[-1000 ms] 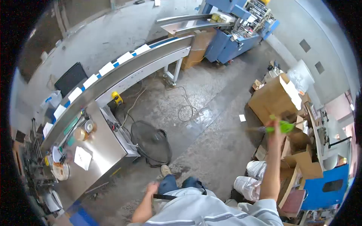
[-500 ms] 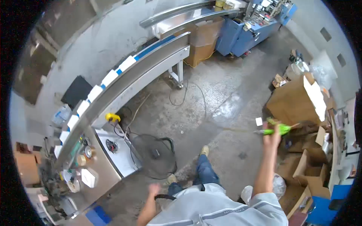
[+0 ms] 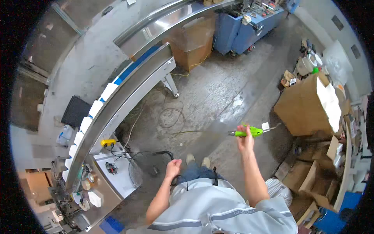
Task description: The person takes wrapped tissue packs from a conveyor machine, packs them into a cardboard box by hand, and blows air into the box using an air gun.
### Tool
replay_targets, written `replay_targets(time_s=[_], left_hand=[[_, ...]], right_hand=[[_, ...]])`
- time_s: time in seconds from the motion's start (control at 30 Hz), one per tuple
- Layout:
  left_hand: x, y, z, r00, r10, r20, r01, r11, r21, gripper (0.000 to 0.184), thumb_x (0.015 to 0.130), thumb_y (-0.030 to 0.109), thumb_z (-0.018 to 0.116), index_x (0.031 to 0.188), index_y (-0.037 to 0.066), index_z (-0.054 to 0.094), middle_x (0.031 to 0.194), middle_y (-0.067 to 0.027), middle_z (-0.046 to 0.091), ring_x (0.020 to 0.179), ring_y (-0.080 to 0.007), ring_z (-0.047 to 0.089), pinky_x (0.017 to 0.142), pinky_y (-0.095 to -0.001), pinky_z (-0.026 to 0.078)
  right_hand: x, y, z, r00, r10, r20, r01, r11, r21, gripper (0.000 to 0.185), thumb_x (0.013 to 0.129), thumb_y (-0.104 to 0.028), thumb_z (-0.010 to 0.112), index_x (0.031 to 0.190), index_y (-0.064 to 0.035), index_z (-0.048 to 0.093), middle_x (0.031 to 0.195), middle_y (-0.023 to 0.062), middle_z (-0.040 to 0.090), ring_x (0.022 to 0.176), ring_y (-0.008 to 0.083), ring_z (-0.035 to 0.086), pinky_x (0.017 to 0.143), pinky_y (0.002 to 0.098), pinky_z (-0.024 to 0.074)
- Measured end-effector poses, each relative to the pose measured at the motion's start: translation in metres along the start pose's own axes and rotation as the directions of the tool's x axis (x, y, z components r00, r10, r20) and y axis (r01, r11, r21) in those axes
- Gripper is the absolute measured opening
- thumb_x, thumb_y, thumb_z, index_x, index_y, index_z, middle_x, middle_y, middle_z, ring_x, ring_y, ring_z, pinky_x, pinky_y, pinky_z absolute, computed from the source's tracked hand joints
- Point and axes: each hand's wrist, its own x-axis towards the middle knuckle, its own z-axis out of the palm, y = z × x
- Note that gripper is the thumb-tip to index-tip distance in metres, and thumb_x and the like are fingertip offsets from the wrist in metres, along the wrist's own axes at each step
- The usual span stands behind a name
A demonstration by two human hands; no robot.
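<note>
My right hand (image 3: 245,141) is closed around a bright green tool (image 3: 255,132) with a thin metal tip pointing right and a hose or cord trailing left from its other end. It is held out over the floor, near a large cardboard box (image 3: 302,105). My left hand (image 3: 173,168) is curled closed in front of my waist, beside a dark curved handle or cable; whether anything is inside it I cannot make out.
A curved conveyor (image 3: 128,91) carrying several white pieces runs along the left, above a metal table (image 3: 107,191). A blue machine (image 3: 237,35) stands at the back. Open cartons (image 3: 319,179) line the right. Cables lie on the floor (image 3: 202,97).
The green tool in my right hand has moved left, away from the boxes. My left hand has risen and come inward. The view has shifted, and both feet now stand side by side.
</note>
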Motion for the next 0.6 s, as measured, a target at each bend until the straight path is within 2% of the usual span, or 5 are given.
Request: replay_targets(time_s=[0.2,0.37,0.4,0.5,0.6], left_hand=[[0.094,0.020,0.006,0.999,-0.013,-0.044,0.025,0.958,0.284,0.041,0.085,0.041,0.058,0.096,0.003,0.067,0.088,-0.0164,0.068,0.087,-0.0286,0.066,0.077,-0.0365,0.048],[0.209,0.017,-0.008,0.986,-0.146,-0.081,0.162,0.954,0.251,0.039,0.083,0.039,0.060,0.091,0.002,0.068,0.085,-0.0171,0.068,0.081,-0.0281,0.066,0.073,-0.0370,0.048],[0.224,0.028,-0.019,0.996,-0.058,0.066,0.061,0.997,-0.045,0.037,0.083,0.037,0.059,0.088,0.001,0.068,0.081,-0.0180,0.067,0.075,-0.0280,0.066,0.069,-0.0386,0.047],[0.275,0.087,-0.025,0.997,-0.072,-0.038,0.079,0.963,0.256,0.037,0.084,0.036,0.057,0.084,0.000,0.066,0.074,-0.0181,0.065,0.068,-0.0280,0.063,0.067,-0.0397,0.046],[0.293,0.163,-0.028,0.986,-0.120,-0.118,0.135,0.983,0.124,0.037,0.086,0.035,0.056,0.085,-0.001,0.065,0.071,-0.0181,0.063,0.066,-0.0292,0.061,0.068,-0.0399,0.046]], right_hand=[[0.074,-0.181,0.110,0.869,-0.381,0.316,0.397,0.918,0.013,0.021,0.090,-0.021,0.060,0.104,-0.0055,0.058,0.100,0.0073,0.061,0.096,0.0212,0.058,0.082,0.0331,0.0476],[0.069,-0.307,0.226,0.623,-0.723,0.299,0.734,0.672,0.097,0.041,0.096,-0.031,0.047,0.117,0.0037,0.053,0.119,0.0195,0.056,0.115,0.0295,0.052,0.102,0.0488,0.0402],[0.068,-0.317,0.251,0.596,-0.743,0.306,0.741,0.655,0.148,0.042,0.095,-0.031,0.048,0.118,0.0043,0.053,0.119,0.0198,0.057,0.115,0.0295,0.052,0.103,0.0486,0.0394],[0.086,-0.315,0.294,0.631,-0.722,0.284,0.716,0.683,0.145,0.044,0.095,-0.030,0.049,0.121,0.0043,0.052,0.116,0.0200,0.059,0.114,0.0281,0.053,0.103,0.0434,0.0394],[0.164,-0.290,0.278,0.724,-0.560,0.403,0.604,0.797,0.024,0.044,0.094,-0.030,0.051,0.122,0.0035,0.051,0.117,0.0199,0.058,0.113,0.0267,0.055,0.098,0.0405,0.0440]])
